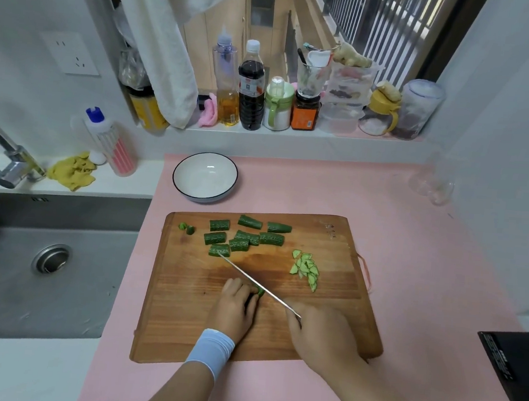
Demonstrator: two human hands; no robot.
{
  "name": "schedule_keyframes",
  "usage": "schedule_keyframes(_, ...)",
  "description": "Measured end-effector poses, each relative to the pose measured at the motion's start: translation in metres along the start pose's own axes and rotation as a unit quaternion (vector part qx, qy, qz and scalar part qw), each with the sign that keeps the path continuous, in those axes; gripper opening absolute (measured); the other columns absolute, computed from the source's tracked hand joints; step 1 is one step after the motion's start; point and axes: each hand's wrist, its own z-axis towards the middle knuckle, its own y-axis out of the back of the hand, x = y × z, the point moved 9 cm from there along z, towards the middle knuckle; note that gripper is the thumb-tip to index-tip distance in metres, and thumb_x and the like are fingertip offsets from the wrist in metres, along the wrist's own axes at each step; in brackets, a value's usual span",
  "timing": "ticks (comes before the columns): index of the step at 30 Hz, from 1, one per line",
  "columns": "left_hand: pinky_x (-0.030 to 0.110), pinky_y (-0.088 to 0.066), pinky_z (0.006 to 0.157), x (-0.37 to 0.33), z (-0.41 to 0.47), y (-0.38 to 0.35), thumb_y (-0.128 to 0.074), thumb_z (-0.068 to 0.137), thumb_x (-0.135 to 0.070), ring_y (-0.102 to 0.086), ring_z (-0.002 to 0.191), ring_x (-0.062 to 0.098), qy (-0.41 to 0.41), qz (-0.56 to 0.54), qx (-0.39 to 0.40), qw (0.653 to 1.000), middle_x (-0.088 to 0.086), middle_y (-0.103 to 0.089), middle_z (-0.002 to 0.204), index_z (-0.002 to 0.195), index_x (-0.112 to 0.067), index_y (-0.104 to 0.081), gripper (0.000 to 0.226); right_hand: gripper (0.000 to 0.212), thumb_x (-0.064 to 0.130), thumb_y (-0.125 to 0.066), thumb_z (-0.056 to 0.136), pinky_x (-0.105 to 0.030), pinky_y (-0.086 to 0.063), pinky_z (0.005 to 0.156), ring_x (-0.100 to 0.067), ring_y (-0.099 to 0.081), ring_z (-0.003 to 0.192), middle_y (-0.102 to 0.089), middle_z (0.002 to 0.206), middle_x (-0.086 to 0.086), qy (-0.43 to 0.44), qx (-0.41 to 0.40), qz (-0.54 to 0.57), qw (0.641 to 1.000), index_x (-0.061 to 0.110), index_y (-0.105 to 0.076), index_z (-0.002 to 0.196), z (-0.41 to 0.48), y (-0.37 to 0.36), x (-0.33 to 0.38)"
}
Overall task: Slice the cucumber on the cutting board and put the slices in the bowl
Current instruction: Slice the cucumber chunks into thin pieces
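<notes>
A wooden cutting board lies on the pink counter. Several dark green cucumber chunks sit at its far side, two small end bits at the far left, and a pile of thin slices to the right. My left hand presses a cucumber piece onto the board, mostly hidden under the fingers. My right hand grips a knife, its blade lying against that piece and pointing far-left. A white bowl with a dark rim stands empty beyond the board.
A steel sink and faucet are to the left. Bottles and jars line the window sill. A clear glass stands at the far right, a black appliance at the near right.
</notes>
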Motion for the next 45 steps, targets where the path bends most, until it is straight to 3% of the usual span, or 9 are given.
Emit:
schedule_keyframes(6,0.022,-0.040,0.092,-0.005,-0.002,0.005,-0.051,0.089,-0.017,-0.051,0.095,0.021,-0.006,-0.013,-0.008,1.000,0.005,-0.062,0.104,0.106,-0.009,-0.066,0.024,0.015,0.030,-0.054,0.095,-0.033,-0.046,0.050,-0.019,-0.061,0.058,-0.064,0.066,0.006,0.038,-0.042,-0.009,0.998,0.029,-0.068,0.090,-0.008,0.000,0.006)
schedule_keyframes(11,0.024,-0.044,0.086,-0.001,-0.003,0.002,-0.052,0.090,-0.018,-0.052,0.087,0.021,0.001,-0.009,-0.003,1.000,0.004,-0.060,0.093,0.096,-0.009,-0.067,0.018,0.026,0.037,-0.038,0.102,-0.035,-0.053,0.065,-0.017,-0.063,0.071,-0.068,0.080,0.005,0.021,0.009,-0.012,1.000,0.030,-0.064,0.099,-0.007,0.000,-0.001)
schedule_keyframes(14,0.022,-0.043,0.083,-0.002,-0.002,0.002,-0.063,0.087,-0.009,-0.050,0.083,0.018,-0.010,-0.008,-0.010,1.000,0.003,-0.057,0.088,0.090,-0.010,-0.066,0.004,0.025,0.036,-0.038,0.102,-0.034,-0.051,0.065,-0.017,-0.063,0.071,-0.066,0.079,0.005,0.009,0.021,-0.011,1.000,0.029,-0.060,0.092,-0.008,0.004,-0.003)
schedule_keyframes(17,0.013,-0.036,0.086,-0.001,-0.002,0.001,-0.071,0.081,0.000,-0.050,0.084,0.017,-0.006,-0.011,-0.005,1.000,0.002,-0.058,0.088,0.090,-0.009,-0.066,0.013,0.024,0.036,-0.039,0.102,-0.035,-0.053,0.066,-0.016,-0.062,0.071,-0.065,0.078,0.006,0.007,0.035,0.002,0.999,0.029,-0.052,0.083,-0.007,0.002,-0.005)
schedule_keyframes(24,0.013,-0.038,0.089,0.001,-0.003,0.001,-0.067,0.084,-0.003,-0.053,0.088,0.016,-0.006,-0.015,-0.005,1.000,0.000,-0.059,0.093,0.092,-0.009,-0.067,0.010,0.026,0.032,-0.042,0.101,-0.037,-0.051,0.064,-0.018,-0.060,0.068,-0.062,0.072,0.004,-0.018,0.087,0.045,0.995,0.021,-0.056,0.082,0.009,-0.012,-0.009)
schedule_keyframes(30,0.009,-0.034,0.091,0.001,-0.002,-0.001,-0.068,0.084,-0.003,-0.053,0.086,0.016,-0.005,-0.014,0.000,1.000,0.000,-0.059,0.091,0.092,-0.008,-0.067,0.009,0.024,0.032,-0.041,0.102,-0.033,-0.049,0.064,-0.018,-0.061,0.072,-0.063,0.075,0.005,-0.019,0.101,0.056,0.993,0.021,-0.062,0.094,0.018,-0.022,-0.004)
schedule_keyframes(34,0.014,-0.039,0.087,0.001,-0.003,-0.001,-0.060,0.089,-0.013,-0.053,0.086,0.016,-0.011,-0.011,-0.004,1.000,-0.001,-0.058,0.091,0.092,-0.008,-0.067,0.009,0.024,0.032,-0.041,0.103,-0.027,-0.040,0.057,-0.010,-0.049,0.063,-0.050,0.068,0.012,-0.010,0.089,0.063,0.994,0.027,-0.064,0.101,0.015,-0.020,-0.003)
schedule_keyframes(39,0.019,-0.044,0.084,0.001,-0.004,-0.001,-0.062,0.088,-0.012,-0.053,0.086,0.016,-0.011,-0.013,-0.007,1.000,-0.001,-0.058,0.090,0.092,-0.008,-0.067,0.007,0.024,0.037,-0.040,0.103,-0.031,-0.052,0.064,-0.013,-0.061,0.069,-0.063,0.075,0.009,-0.013,0.066,0.061,0.996,0.033,-0.063,0.102,0.002,-0.016,-0.010)
schedule_keyframes(45,0.013,-0.037,0.088,0.000,-0.004,-0.001,-0.060,0.089,-0.014,-0.052,0.086,0.016,-0.010,-0.012,-0.011,1.000,0.000,-0.058,0.090,0.092,-0.009,-0.068,0.010,0.030,0.038,-0.038,0.104,-0.029,-0.050,0.068,-0.011,-0.058,0.073,-0.070,0.090,0.008,0.002,0.056,0.044,0.997,0.033,-0.064,0.118,-0.007,-0.009,-0.015)
